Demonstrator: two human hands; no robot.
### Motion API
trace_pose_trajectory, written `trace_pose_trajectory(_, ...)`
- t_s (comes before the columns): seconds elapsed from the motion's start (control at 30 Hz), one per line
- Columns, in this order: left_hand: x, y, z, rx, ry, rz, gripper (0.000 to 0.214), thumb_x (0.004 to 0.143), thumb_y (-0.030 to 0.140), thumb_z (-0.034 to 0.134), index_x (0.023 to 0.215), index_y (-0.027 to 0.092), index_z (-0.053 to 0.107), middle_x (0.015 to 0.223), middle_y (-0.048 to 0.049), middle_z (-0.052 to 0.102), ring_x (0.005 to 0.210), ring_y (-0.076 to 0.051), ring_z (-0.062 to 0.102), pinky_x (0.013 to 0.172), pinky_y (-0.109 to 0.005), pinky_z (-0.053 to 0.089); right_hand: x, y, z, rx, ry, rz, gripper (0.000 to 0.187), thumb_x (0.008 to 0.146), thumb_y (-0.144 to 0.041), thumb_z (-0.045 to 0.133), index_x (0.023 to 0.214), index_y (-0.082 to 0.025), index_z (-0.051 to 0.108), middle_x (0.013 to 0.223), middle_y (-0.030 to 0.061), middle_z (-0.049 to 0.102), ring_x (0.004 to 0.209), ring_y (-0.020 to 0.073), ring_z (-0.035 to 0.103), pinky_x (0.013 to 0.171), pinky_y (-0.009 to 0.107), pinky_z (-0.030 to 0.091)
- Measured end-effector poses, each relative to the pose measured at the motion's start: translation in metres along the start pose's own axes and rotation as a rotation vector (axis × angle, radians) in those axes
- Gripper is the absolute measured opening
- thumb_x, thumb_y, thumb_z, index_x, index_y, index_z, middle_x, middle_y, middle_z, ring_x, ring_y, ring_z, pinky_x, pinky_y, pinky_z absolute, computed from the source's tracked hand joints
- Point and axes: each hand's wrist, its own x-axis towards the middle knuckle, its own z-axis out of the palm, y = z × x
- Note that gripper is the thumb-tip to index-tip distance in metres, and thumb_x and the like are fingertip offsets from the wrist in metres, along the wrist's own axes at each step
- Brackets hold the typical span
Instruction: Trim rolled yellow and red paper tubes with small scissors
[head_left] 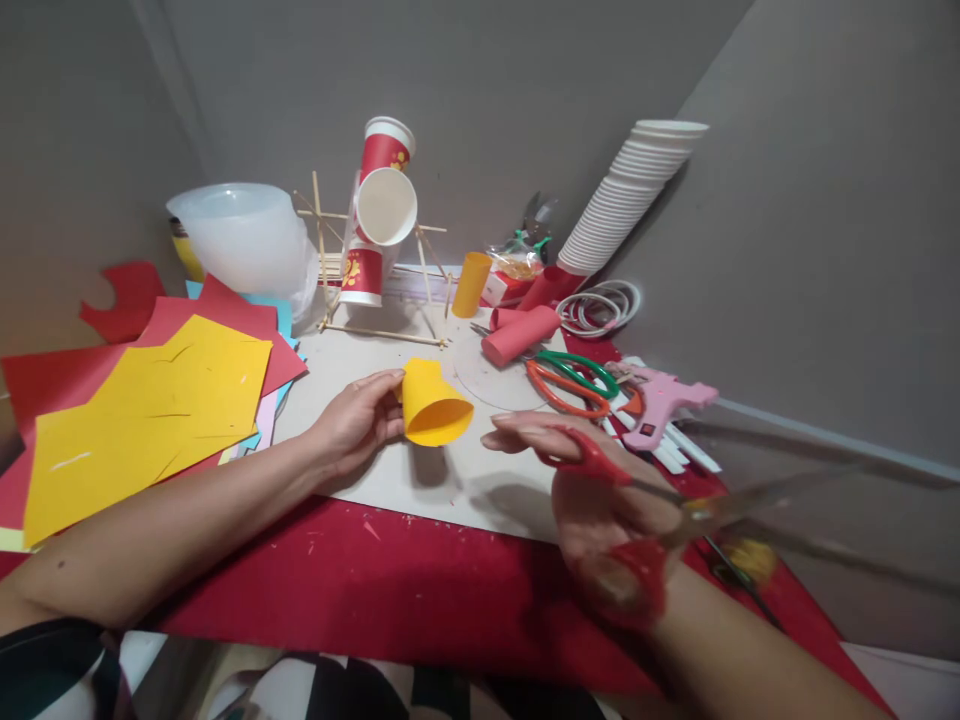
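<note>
On the red-covered bench point(360, 580) lies a flat off-white board point(337, 360). Red-handled metal scissors point(699, 516), blades pointing right, sit looped on the right grip point(592, 510), fingers extended; the left grip point(364, 420) pinches a curled yellow paper tube point(439, 420) above the board.

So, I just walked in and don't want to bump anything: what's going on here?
A person is handling paper. The left hand holds a rolled yellow piece over a pale board. The right hand, fingers stretched toward that piece, carries red-handled scissors, blades pointing away from it. Behind are paper cups and a stick frame; yellow sheets lie to the left.
</note>
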Motion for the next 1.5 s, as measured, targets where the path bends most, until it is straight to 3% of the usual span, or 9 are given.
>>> trace_pose_trajectory(0.1, 0.0, 0.007, 0.002, -0.009, 0.036, -0.025, 0.012, 0.087, 0.021, 0.06, 0.088, 0.013, 0.069, 0.084, -0.0068, 0.071, 0.072, -0.013, 0.065, 0.065, -0.022, 0.052, 0.002, 0.005, 0.002, 0.121, 0.169, 0.047, 0.038, 0.089, -0.048, 0.062, 0.12, -0.027, 0.069, 0.109, 0.009, 0.072, 0.094, 0.0271, 0.07, 0.077, 0.046, 0.061)
trace_pose_trajectory(0.17, -0.003, 0.011, 0.004, 0.02, 0.028, -0.064, 0.012, 0.084, 0.021, 0.062, 0.084, 0.012, 0.069, 0.079, -0.0069, 0.07, 0.069, -0.014, 0.065, 0.062, -0.022, 0.05, 0.006, 0.006, 0.004, 0.15, 0.2, 0.193, 0.031, 0.091, -0.045, 0.063, 0.115, -0.027, 0.07, 0.108, 0.008, 0.073, 0.087, 0.0233, 0.072, 0.074, 0.041, 0.06)
trace_pose_trajectory(0.3, -0.008, 0.012, 0.007, 0.118, -0.026, -0.127, 0.013, 0.081, 0.021, 0.064, 0.086, 0.011, 0.07, 0.077, -0.0077, 0.071, 0.066, -0.014, 0.065, 0.061, -0.023, 0.05, 0.018, 0.006, 0.007, 0.123, 0.146, 0.489, 0.037, 0.089, -0.053, 0.063, 0.105, -0.021, 0.073, 0.101, 0.0086, 0.073, 0.087, 0.0211, 0.07, 0.08, 0.038, 0.057)
trace_pose_trajectory(0.43, -0.008, 0.007, 0.005, 0.191, -0.06, -0.179, 0.018, 0.08, 0.026, 0.067, 0.086, 0.01, 0.07, 0.073, -0.0088, 0.071, 0.064, -0.016, 0.066, 0.062, -0.025, 0.052, 0.027, 0.004, 0.007, 0.144, 0.068, 0.581, 0.04, 0.084, -0.057, 0.066, 0.089, -0.019, 0.075, 0.099, 0.0078, 0.071, 0.096, 0.0206, 0.066, 0.089, 0.035, 0.053)
trace_pose_trajectory(0.57, -0.005, 0.003, 0.002, 0.154, -0.072, -0.194, 0.022, 0.082, 0.031, 0.069, 0.09, 0.011, 0.071, 0.076, -0.0078, 0.073, 0.065, -0.016, 0.067, 0.061, -0.024, 0.053, 0.027, 0.006, 0.007, 0.221, -0.005, 0.717, 0.042, 0.085, -0.058, 0.064, 0.079, -0.018, 0.074, 0.08, 0.0037, 0.066, 0.075, 0.0154, 0.061, 0.073, 0.029, 0.052)
trace_pose_trajectory(0.67, -0.006, 0.004, 0.004, 0.101, -0.022, -0.171, 0.021, 0.082, 0.03, 0.069, 0.092, 0.012, 0.072, 0.083, -0.0066, 0.074, 0.068, -0.015, 0.069, 0.062, -0.023, 0.055, 0.026, 0.008, 0.007, 0.293, 0.047, 0.802, 0.047, 0.083, -0.06, 0.065, 0.07, -0.016, 0.07, 0.073, 0.0034, 0.064, 0.071, 0.015, 0.059, 0.067, 0.027, 0.051)
trace_pose_trajectory(0.87, -0.013, 0.01, 0.013, 0.101, -0.07, -0.096, 0.024, 0.072, 0.018, 0.073, 0.096, 0.013, 0.072, 0.091, -0.0062, 0.076, 0.075, -0.015, 0.071, 0.067, -0.024, 0.059, 0.032, 0.007, 0.009, 0.453, 0.202, 0.791, 0.047, 0.08, -0.062, 0.068, 0.083, -0.016, 0.074, 0.088, 0.006, 0.071, 0.075, 0.014, 0.061, 0.069, 0.026, 0.054)
trace_pose_trajectory(1.27, -0.016, 0.009, 0.015, 0.245, -0.088, -0.046, 0.034, 0.068, 0.018, 0.08, 0.101, 0.016, 0.071, 0.1, -0.0055, 0.077, 0.084, -0.016, 0.073, 0.077, -0.025, 0.058, 0.029, 0.006, 0.008, 0.359, 0.142, 0.729, 0.047, 0.083, -0.059, 0.066, 0.062, -0.017, 0.06, 0.067, -0.0006, 0.056, 0.069, 0.0134, 0.058, 0.066, 0.026, 0.046)
trace_pose_trajectory(1.5, -0.019, 0.012, 0.018, 0.285, -0.059, -0.035, 0.035, 0.062, 0.017, 0.084, 0.096, 0.018, 0.072, 0.088, -0.0016, 0.076, 0.086, -0.017, 0.073, 0.078, -0.026, 0.057, 0.03, 0.004, 0.007, 0.391, 0.197, 0.715, 0.044, 0.08, -0.06, 0.068, 0.068, -0.018, 0.067, 0.074, 0.0015, 0.063, 0.069, 0.0137, 0.058, 0.067, 0.027, 0.051)
